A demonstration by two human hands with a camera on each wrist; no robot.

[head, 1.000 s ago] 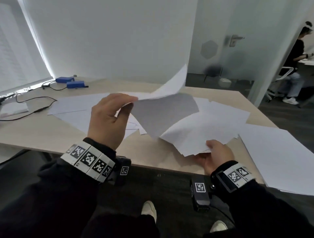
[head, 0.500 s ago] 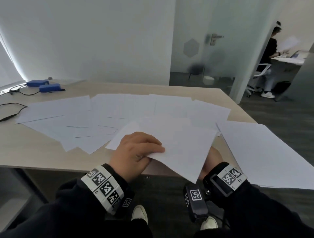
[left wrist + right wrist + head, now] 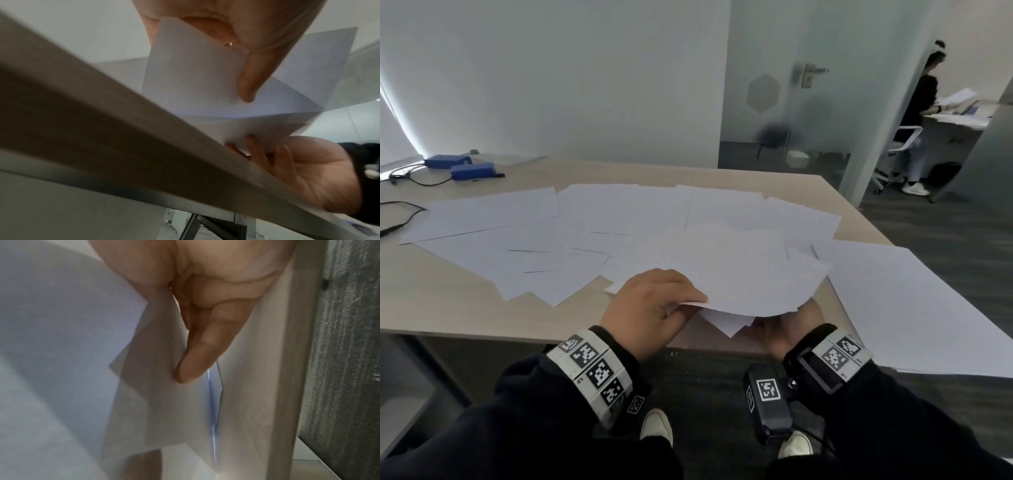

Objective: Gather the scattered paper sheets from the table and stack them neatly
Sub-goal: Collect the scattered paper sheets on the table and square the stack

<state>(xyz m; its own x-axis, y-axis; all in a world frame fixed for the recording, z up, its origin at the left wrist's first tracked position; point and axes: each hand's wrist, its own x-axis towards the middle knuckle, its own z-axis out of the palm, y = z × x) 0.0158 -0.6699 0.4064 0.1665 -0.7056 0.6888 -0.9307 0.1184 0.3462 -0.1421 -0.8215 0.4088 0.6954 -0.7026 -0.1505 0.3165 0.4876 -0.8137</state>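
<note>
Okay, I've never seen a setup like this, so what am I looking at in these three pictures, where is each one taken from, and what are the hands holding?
No machine here: a person wears three cameras, one on the head and one on each wrist, next to checkered marker bands. The wide picture is the head view, looking down at a wooden table spread with loose white paper sheets; two blue boxes with cables sit at the far left. The left hand pinches the top of a small bundle of sheets at the near edge, and the right hand supports it from below. The other two pictures are the wrist views, looking along the fingers from under the table edge.
</note>
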